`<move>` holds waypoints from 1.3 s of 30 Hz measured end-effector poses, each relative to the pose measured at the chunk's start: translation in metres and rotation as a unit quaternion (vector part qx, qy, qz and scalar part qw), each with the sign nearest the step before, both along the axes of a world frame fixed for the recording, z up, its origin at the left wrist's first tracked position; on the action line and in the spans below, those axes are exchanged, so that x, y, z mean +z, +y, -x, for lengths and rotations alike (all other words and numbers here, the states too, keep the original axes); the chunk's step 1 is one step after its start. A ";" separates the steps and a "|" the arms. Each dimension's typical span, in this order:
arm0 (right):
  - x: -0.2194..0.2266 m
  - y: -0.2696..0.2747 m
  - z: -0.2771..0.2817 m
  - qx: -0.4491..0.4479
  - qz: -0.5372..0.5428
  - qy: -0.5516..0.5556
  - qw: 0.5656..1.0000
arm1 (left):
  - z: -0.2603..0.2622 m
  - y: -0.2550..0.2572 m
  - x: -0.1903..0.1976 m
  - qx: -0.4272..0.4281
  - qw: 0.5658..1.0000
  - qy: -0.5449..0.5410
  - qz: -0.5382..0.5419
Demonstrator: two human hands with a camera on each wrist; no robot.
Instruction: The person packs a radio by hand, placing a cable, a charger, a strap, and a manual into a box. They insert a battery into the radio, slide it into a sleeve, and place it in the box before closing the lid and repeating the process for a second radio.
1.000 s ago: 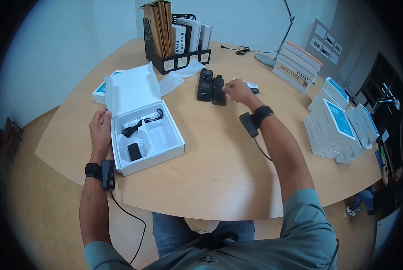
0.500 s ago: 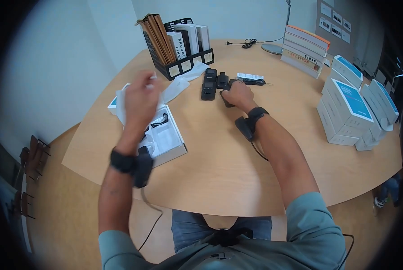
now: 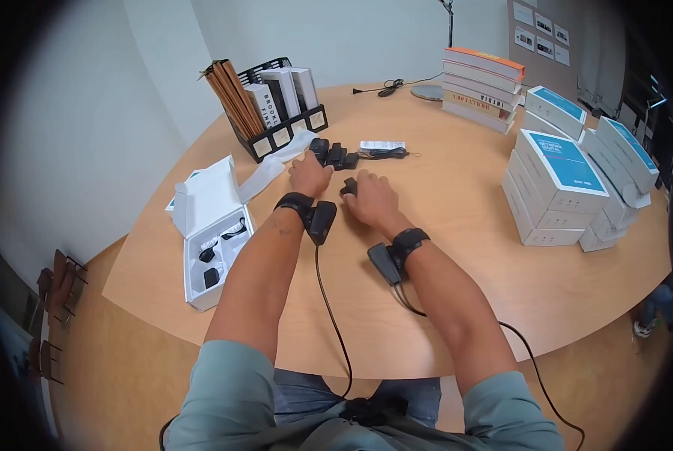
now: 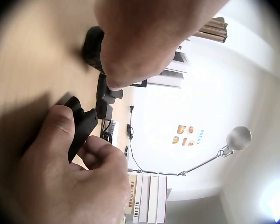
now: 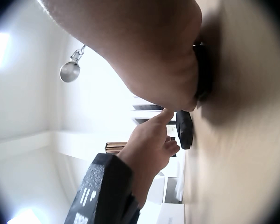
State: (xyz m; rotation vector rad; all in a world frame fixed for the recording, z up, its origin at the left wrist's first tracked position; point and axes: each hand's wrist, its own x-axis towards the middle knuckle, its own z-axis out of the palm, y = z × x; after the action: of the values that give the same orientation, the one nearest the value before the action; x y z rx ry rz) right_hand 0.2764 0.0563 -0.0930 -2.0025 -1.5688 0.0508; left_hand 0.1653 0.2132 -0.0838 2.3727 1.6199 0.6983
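My right hand (image 3: pixel 374 199) grips a small black device (image 4: pixel 84 123) between thumb and fingers, low over the table. It shows in the head view just in front of a row of black devices (image 3: pixel 338 156). At the left end of that row is my left hand (image 3: pixel 310 177), reaching out with its fingers loosely bent. In the right wrist view, the left hand's thumb and fingers stand apart, with a black device (image 5: pixel 184 128) close beyond them. To the left, an open white box (image 3: pixel 206 197) holds a black cable and a small black block.
White wrappers (image 3: pixel 261 179) lie between the box and the row. Behind are a book rack (image 3: pixel 291 124), a white slip (image 3: pixel 382 145) with a black cable, and stacked books (image 3: pixel 481 90). Several white-and-blue boxes (image 3: pixel 554 188) are piled at right.
My left hand has left the white box, risen over it and moved right to the black devices. My right hand has drawn one device out of the row towards me.
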 end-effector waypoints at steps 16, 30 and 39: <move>-0.014 0.020 -0.013 0.047 -0.133 0.303 0.942 | 0.029 -0.063 -0.007 -0.156 0.671 -0.692 0.218; -0.004 -0.006 0.057 0.130 -0.183 0.175 0.959 | 0.039 -0.083 -0.025 -0.196 0.402 -0.798 0.404; 0.000 -0.009 0.063 0.104 -0.192 0.091 0.972 | 0.034 -0.078 -0.036 -0.200 0.412 -0.782 0.423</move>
State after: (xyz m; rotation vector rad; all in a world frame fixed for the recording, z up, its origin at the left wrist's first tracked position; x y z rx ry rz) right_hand 0.2134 0.0478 -0.0926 -1.4915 -1.5298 0.0109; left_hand 0.1317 0.1351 -0.1193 0.4531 0.1945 0.9957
